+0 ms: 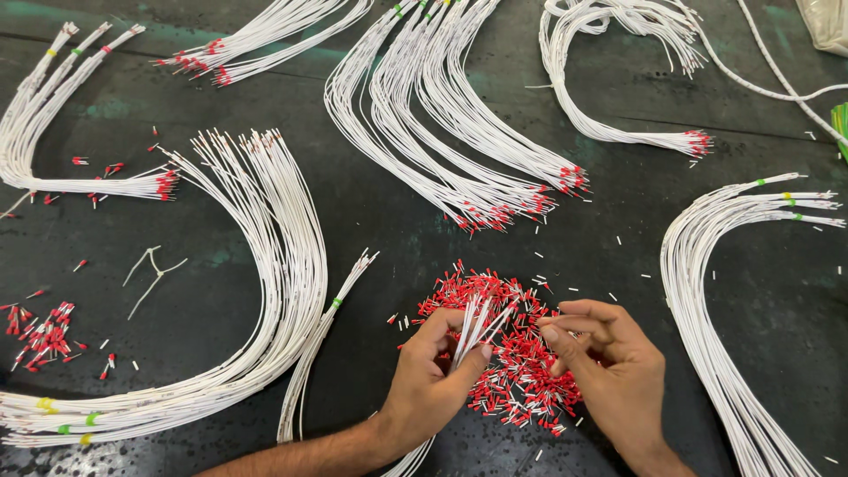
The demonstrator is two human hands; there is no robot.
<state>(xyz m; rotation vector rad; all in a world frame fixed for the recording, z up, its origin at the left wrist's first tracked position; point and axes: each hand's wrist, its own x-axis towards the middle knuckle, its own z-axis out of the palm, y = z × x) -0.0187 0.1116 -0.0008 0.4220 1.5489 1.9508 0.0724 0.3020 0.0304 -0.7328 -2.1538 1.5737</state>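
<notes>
Dark, scuffed tabletop (371,230) fills the view, strewn with white wire bundles. At its near edge the left hand (433,375) is closed around a small bunch of wires (477,322), thumb and fingers pinching them so the bare ends fan upward over a heap of red ferrules (517,353). The right hand (609,362) rests on that heap, fingers curled with the fingertips drawn together at the pile; whether a ferrule sits between them is hidden.

This looks like the fitting step: one ferrule slipped onto one wire end. Doing that calls for singling out a bare end and lining a ferrule's mouth up with it.

Further out lie a long untipped bundle (283,265) to the left, red-tipped bundles (495,190) above, another bundle (707,291) at right, and stray ferrules (44,331) far left.
</notes>
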